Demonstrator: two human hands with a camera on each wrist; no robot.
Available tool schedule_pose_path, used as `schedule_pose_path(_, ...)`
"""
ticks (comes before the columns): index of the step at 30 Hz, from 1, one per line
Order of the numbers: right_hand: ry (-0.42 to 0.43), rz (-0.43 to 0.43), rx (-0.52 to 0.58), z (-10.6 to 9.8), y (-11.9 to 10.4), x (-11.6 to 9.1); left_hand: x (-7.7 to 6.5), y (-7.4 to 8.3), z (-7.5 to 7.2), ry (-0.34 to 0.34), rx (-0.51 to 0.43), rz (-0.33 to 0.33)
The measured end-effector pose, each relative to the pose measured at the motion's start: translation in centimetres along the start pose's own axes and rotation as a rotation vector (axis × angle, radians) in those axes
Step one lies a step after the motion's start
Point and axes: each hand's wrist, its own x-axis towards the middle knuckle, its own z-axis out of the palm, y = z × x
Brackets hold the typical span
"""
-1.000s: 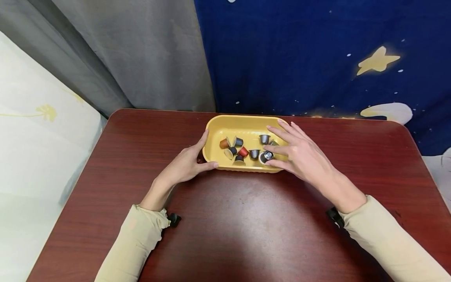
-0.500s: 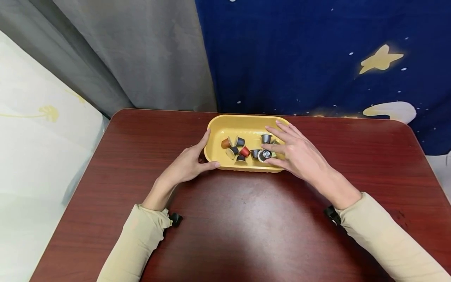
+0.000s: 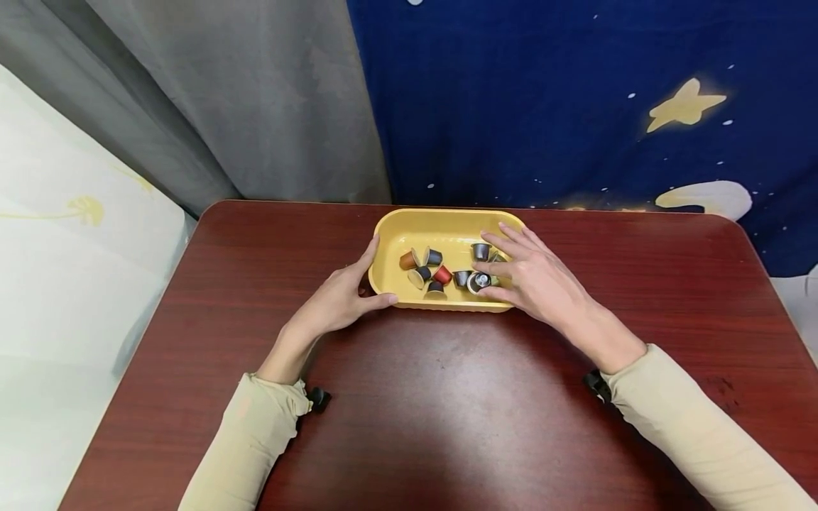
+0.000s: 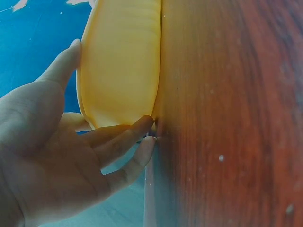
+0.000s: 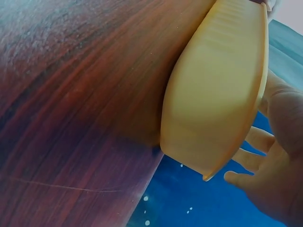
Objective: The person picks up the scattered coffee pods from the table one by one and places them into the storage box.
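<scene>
In the head view a yellow plastic basin [image 3: 441, 226] stands on the table, several coffee capsules lying loose inside. My left hand [image 3: 335, 298] grips its left end, thumb on the near rim and fingers along the outer wall. Over the right end spreads my right hand [image 3: 540, 284], its extended fingers reaching past the rim among the capsules. A silver capsule [image 3: 481, 281] sits right by the thumb and index fingertips. Just left of it is a dark grey capsule [image 3: 462, 279]; another grey capsule [image 3: 481, 251] lies behind. A red capsule [image 3: 442, 275] and a copper capsule [image 3: 408, 259] are farther left.
The basin stands near the far edge of the reddish-brown table [image 3: 447, 397]. Behind hang a grey curtain [image 3: 287, 106] and a blue curtain [image 3: 511, 106] with star prints. A white patterned surface [image 3: 64, 284] is at the left.
My right hand has shifted slightly left over the basin, and the silver capsule by its fingertips has moved a little left too. My left hand stays at the basin's left end.
</scene>
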Motion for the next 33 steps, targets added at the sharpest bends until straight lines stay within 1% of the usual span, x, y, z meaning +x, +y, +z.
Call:
schedule_pose_path(7, -0.030, 0.021, -0.022, 0.29, 0.07, -0.20, 0.13, 0.11, 0.14, -0.004, -0.004, 0.008)
schedule_pose_path(14, -0.025, 0.019, -0.024, 0.43, 0.06, -0.11, -0.01, 0.19, 0.07, -0.003, 0.001, -0.006)
schedule_pose_path(22, -0.077, 0.075, -0.031, 0.34, -0.25, 0.16, -0.12, 0.08, -0.02, 0.001, -0.001, -0.009)
schedule_pose_path(28, -0.108, 0.098, -0.028, 0.32, -0.25, 0.23, -0.06, 0.06, 0.00, 0.000, -0.009, -0.010)
schedule_pose_path(33, -0.126, 0.117, -0.005, 0.32, -0.26, 0.26, -0.04, 0.04, 0.06, 0.004, -0.008, -0.007)
